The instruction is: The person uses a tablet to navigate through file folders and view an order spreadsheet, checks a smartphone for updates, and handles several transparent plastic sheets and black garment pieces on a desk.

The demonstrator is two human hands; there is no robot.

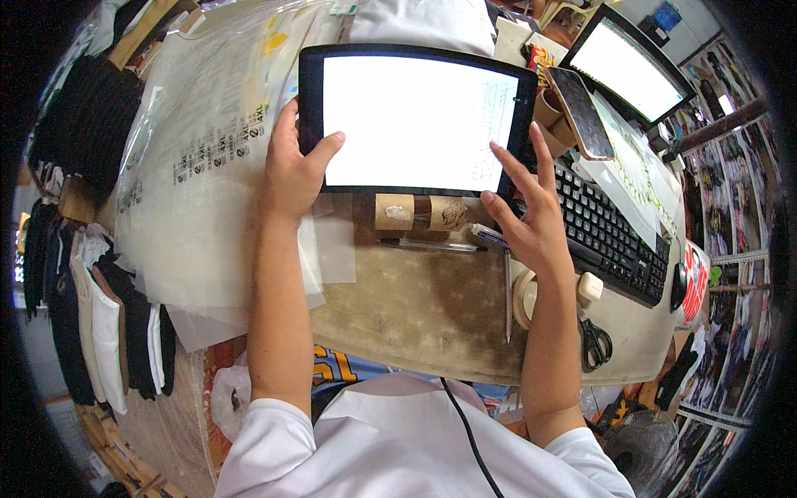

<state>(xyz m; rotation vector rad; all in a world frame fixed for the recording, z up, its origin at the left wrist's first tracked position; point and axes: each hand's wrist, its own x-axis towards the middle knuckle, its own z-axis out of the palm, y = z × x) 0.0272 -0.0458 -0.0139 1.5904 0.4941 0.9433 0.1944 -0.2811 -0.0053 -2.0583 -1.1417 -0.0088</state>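
Observation:
A black-framed tablet [407,124] with a bright white screen is tilted up over the far part of the desk. My left hand [300,162] grips its left edge, the thumb on the front and the fingers behind. At the tablet's lower right corner, my right hand [531,199] has its fingers apart, the fingertips at or just over the screen; whether they touch, I cannot tell. Below the tablet lie a brown cardboard tube [398,212] and a pen [433,246]. A thin stick-like pen [508,299] lies beside my right forearm.
Right of the tablet are a phone [581,112], a black keyboard [610,228], a mouse [678,286] and a monitor [631,66]. Black scissors [595,342] and a small white case [589,288] lie near my right forearm. Clear plastic sheets [195,166] cover the desk's left side.

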